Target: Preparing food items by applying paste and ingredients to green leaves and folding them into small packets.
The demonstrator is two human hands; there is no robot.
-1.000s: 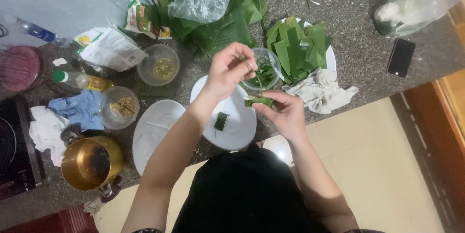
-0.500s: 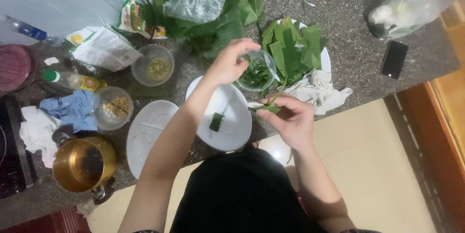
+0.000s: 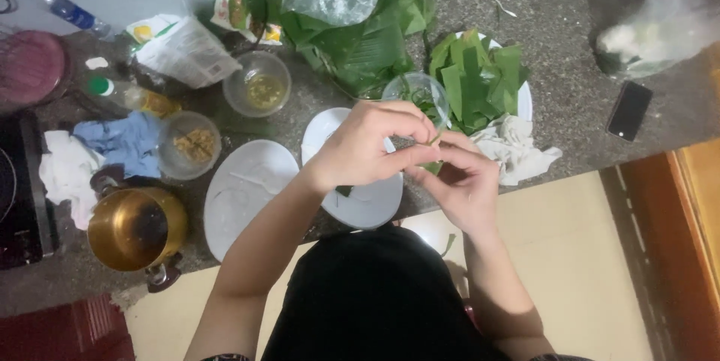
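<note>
I see both hands meeting over counter [image 3: 570, 46] edge, above white plate [image 3: 367, 207]. Left hand [image 3: 364, 147] curled, fingertips pinching thin green strip [image 3: 433, 138]; right hand [image 3: 465, 181] cupped, pinching same strip from below. Strip mostly hidden by fingers, shape hard to tell. Glass bowl [image 3: 416, 91] just behind hands, cut leaves [image 3: 480, 76] stacked beside. Open room right, toward phone [image 3: 628, 110]. Left side crowded: brass pot [image 3: 135, 227], bowls.

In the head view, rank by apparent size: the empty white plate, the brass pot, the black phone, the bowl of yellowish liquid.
1. Empty white plate
2. Brass pot
3. Bowl of yellowish liquid
4. Black phone
</note>
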